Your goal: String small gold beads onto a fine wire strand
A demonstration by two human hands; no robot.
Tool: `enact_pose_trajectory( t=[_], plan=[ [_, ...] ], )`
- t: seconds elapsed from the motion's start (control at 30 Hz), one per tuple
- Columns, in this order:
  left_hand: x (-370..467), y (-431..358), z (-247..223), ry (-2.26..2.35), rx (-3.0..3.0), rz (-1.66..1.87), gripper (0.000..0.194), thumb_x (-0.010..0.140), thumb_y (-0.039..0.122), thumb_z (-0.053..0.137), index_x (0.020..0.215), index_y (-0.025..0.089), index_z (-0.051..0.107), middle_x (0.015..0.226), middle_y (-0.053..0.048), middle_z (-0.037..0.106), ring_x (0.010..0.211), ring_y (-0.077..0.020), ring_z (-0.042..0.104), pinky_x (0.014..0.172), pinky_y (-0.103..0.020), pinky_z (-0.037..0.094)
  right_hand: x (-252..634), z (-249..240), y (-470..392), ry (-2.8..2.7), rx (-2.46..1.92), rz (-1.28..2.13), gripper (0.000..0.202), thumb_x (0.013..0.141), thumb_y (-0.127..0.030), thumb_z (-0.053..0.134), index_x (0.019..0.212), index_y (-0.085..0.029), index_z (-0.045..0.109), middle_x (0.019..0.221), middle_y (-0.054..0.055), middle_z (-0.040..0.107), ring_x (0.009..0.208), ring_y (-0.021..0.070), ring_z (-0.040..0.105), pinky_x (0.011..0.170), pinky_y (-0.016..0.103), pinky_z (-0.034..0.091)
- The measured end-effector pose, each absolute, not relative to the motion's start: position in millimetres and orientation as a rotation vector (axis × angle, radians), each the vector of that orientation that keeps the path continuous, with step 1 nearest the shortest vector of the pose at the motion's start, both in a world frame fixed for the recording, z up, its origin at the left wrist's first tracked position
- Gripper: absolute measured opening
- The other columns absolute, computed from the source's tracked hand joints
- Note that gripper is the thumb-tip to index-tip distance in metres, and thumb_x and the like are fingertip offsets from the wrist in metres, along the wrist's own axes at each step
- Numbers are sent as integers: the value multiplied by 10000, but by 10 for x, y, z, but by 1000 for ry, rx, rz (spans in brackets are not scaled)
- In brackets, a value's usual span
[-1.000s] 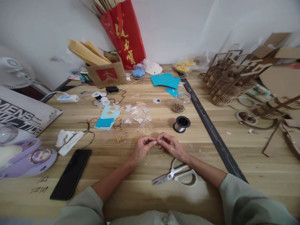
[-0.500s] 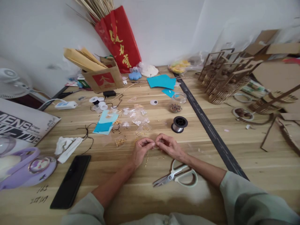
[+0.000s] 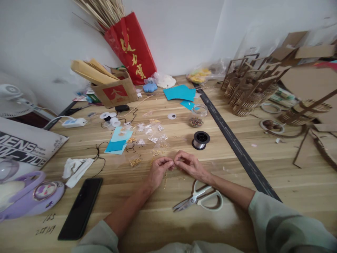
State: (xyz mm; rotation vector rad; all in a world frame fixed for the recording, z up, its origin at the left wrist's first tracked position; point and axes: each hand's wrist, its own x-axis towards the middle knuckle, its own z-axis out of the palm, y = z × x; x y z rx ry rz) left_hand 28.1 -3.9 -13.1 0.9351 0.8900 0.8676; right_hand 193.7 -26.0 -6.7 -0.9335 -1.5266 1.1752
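My left hand (image 3: 159,171) and my right hand (image 3: 190,165) meet fingertip to fingertip over the middle of the table, both pinched closed. A thin gold chain (image 3: 165,181) trails down from under my left hand's fingers. Whatever sits between my right thumb and forefinger is too small to make out. Small gold pieces (image 3: 180,178) lie just below my right hand. White-handled scissors (image 3: 198,200) rest under my right wrist, blades pointing left. Beyond the right hand stands a black spool of fine wire (image 3: 201,140).
Small bags of gold beads (image 3: 135,162) and silver pieces (image 3: 149,130) spread beyond my left hand. A phone (image 3: 80,208) lies at left, near a purple bottle (image 3: 31,196). Further back are a jar of beads (image 3: 196,121), blue sheets (image 3: 179,92) and wooden baskets (image 3: 242,103).
The view has shifted slightly. Both hands keep the same pinched pose, fingertips together, with no clear movement of the things around them.
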Motion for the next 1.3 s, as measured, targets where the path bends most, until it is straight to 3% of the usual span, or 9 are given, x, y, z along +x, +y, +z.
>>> enact_pose_trajectory(
  t=[0.63, 0.83, 1.3],
  plan=[
    [304, -49, -65, 851, 922, 816, 217, 583, 292, 764, 637, 121, 643, 561, -2, 603, 548, -99, 517, 584, -237, 397, 1907, -55, -279, -1353, -842, 1434, 241, 818, -389, 612, 805, -162, 533, 712, 24, 616, 682, 138, 600, 627, 253, 460],
    [274, -28, -118, 836, 990, 798, 228, 605, 317, 761, 655, 122, 654, 570, -10, 610, 564, -108, 528, 593, -239, 408, 1937, -41, -252, -1318, -856, 1532, 280, 786, -414, 642, 791, -152, 544, 694, 23, 618, 629, 114, 570, 548, 216, 425],
    [242, 2, -135, 876, 1162, 770, 208, 642, 317, 737, 673, 128, 656, 594, -12, 626, 567, -108, 543, 597, -231, 445, 1948, -31, -222, -1358, -912, 1474, 310, 785, -449, 627, 774, -150, 543, 665, -2, 544, 579, 96, 477, 541, 220, 386]
  ],
)
